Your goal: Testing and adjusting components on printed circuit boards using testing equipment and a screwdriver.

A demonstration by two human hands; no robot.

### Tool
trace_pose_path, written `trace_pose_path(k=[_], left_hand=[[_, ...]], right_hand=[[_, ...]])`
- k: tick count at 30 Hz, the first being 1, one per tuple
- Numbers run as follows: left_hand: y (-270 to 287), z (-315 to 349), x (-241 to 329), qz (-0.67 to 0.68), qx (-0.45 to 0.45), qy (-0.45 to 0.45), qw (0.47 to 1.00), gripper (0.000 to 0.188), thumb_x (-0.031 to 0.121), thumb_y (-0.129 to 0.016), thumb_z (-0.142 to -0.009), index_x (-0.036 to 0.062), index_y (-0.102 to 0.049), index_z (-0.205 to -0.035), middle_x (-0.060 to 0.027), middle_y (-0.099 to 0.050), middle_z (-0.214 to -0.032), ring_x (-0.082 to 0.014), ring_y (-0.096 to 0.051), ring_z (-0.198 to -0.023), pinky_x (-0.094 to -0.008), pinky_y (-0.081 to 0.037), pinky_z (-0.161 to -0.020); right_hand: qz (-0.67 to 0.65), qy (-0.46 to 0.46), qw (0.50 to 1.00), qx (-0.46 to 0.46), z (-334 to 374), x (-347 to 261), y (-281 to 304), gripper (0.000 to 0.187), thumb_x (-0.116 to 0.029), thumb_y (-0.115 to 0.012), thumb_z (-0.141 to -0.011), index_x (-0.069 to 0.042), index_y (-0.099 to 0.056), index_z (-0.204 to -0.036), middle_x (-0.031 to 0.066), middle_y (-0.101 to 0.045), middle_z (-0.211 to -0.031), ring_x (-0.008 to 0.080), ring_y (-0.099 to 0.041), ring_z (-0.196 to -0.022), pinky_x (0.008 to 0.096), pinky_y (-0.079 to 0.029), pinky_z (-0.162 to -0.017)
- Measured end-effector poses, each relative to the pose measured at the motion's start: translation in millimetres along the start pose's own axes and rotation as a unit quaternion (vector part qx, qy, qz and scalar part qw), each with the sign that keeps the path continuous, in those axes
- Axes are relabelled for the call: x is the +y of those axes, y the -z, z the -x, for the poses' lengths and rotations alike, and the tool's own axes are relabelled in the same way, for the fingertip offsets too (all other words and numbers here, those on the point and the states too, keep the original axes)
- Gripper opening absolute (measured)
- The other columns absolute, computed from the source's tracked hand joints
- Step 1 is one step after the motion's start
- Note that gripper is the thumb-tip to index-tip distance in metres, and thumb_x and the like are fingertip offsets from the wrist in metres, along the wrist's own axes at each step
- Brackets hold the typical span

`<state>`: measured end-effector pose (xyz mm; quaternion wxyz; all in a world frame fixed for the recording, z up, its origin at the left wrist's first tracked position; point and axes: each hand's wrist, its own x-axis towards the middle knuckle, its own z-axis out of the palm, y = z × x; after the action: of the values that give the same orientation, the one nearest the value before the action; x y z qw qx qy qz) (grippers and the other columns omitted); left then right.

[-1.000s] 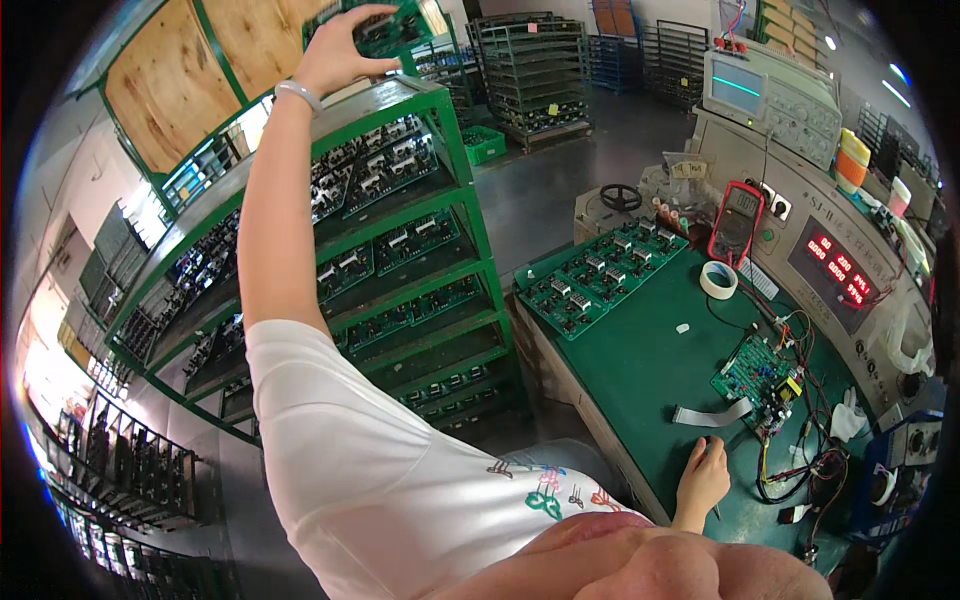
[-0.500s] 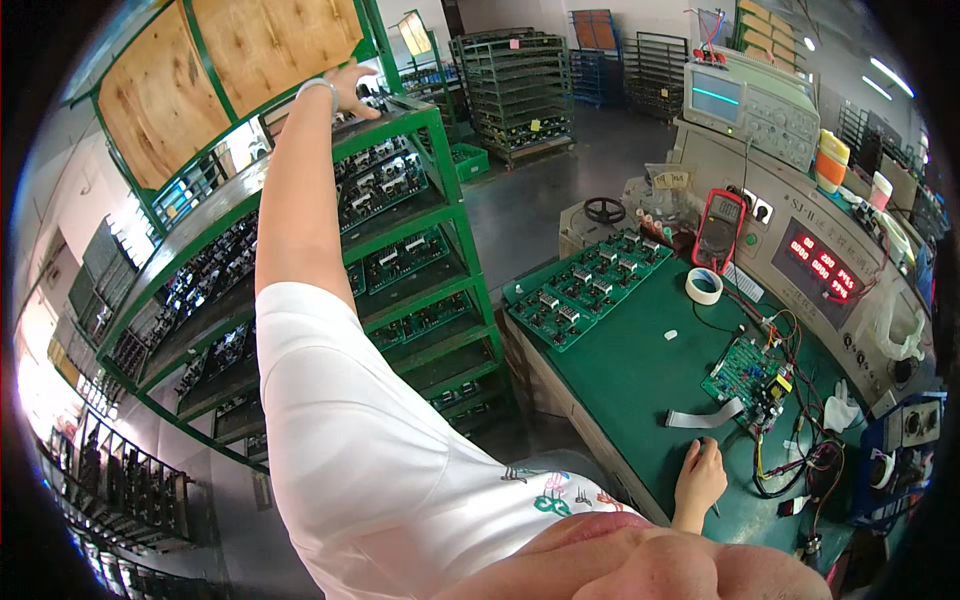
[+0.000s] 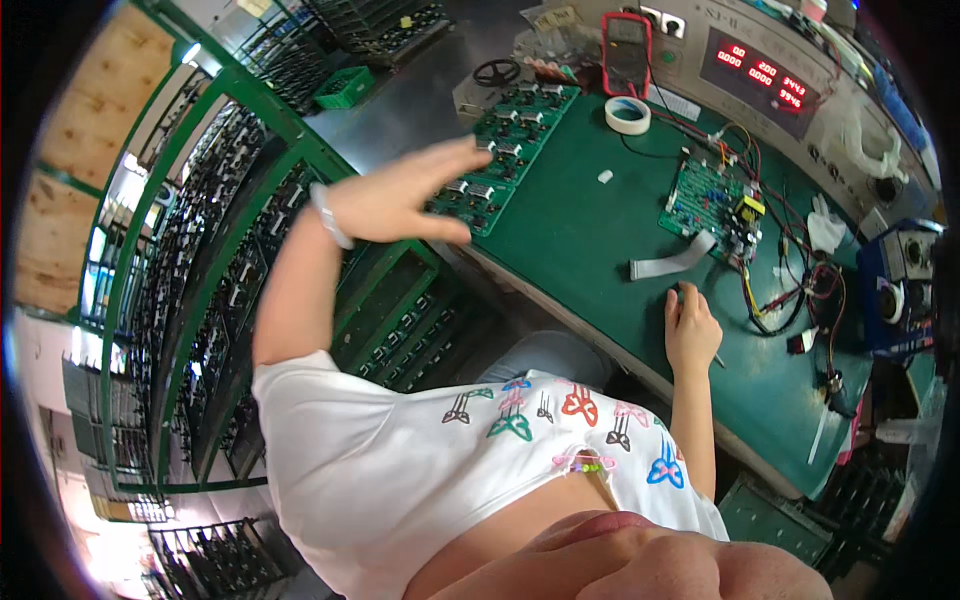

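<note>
My left hand (image 3: 405, 198) is in the air between the green rack and the bench, slightly blurred, its thumb spread from the fingers and nothing held. A panel of green circuit boards (image 3: 525, 132) lies just beyond its fingertips. Resting on the green bench top near the front edge, my right hand (image 3: 692, 332) has curled fingers. A thin tool (image 3: 719, 361) pokes out beside its wrist; the rest is hidden under the palm. Ahead of that hand lie a grey ribbon cable (image 3: 672, 262) and a populated circuit board (image 3: 705, 200) wired to several leads.
At my left stands a green metal rack (image 3: 305, 150) loaded with circuit boards. A roll of tape (image 3: 627, 116) and a red multimeter (image 3: 626, 55) are at the bench's back, before a test panel (image 3: 765, 75) with red digits. Tangled wires (image 3: 800, 290) and a blue device (image 3: 900, 285) occupy the right.
My left hand has come down from the rack's top, rightward toward the bench, with nothing in it. The view has swung right and down. My right hand stays on the bench.
</note>
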<state>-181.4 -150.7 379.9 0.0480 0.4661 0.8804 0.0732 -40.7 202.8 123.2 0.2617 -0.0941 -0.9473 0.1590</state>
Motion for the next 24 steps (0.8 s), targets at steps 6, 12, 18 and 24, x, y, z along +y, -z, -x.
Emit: trace_pose_path(k=[6,12,18,24], left_hand=[[-144,-38,-91,0.11,0.06,0.282,0.951,0.109,0.064,-0.076,-0.071,0.0029,-0.031,-0.151,-0.0306,-0.024,-0.156,-0.0424,-0.025,-0.145,-0.0462,-0.028,-0.116],[-183,-72,-110,0.019,0.011,0.385,0.922,0.113,0.065,-0.081,-0.06,0.0092,-0.038,-0.149,-0.0247,-0.04,-0.147,-0.04,-0.036,-0.138,-0.0494,-0.024,-0.116],[-163,-46,-117,0.112,0.105,0.351,0.924,0.091,0.042,-0.088,-0.061,0.0135,-0.051,-0.139,-0.0191,-0.052,-0.133,-0.0341,-0.054,-0.119,-0.0452,-0.041,-0.104],[-109,-24,-60,0.575,0.122,0.224,0.777,0.078,0.025,-0.08,-0.078,-0.0033,-0.044,-0.141,-0.0142,-0.055,-0.13,-0.0206,-0.056,-0.118,-0.0318,-0.046,-0.099]], right_hand=[[-0.012,0.003,1.0,-0.013,-2,-5,9,0.022,-0.028,-0.057,-0.097,-0.009,-0.061,-0.105,0.0104,-0.066,-0.083,0.0315,-0.065,-0.062,0.0407,-0.05,-0.052],[-0.027,-0.008,1.0,0.001,-3,-2,9,0.02,-0.027,-0.06,-0.095,-0.009,-0.061,-0.103,0.0087,-0.064,-0.079,0.0296,-0.065,-0.06,0.0391,-0.05,-0.052],[-0.016,0.001,1.0,-0.005,-3,-2,7,0.019,-0.027,-0.061,-0.094,-0.009,-0.06,-0.101,0.0082,-0.062,-0.077,0.0297,-0.063,-0.059,0.0387,-0.05,-0.051],[-0.06,-0.021,0.998,-0.002,-5,-3,11,0.02,-0.023,-0.067,-0.09,-0.009,-0.061,-0.103,0.0072,-0.061,-0.078,0.0273,-0.063,-0.058,0.0368,-0.049,-0.051]])
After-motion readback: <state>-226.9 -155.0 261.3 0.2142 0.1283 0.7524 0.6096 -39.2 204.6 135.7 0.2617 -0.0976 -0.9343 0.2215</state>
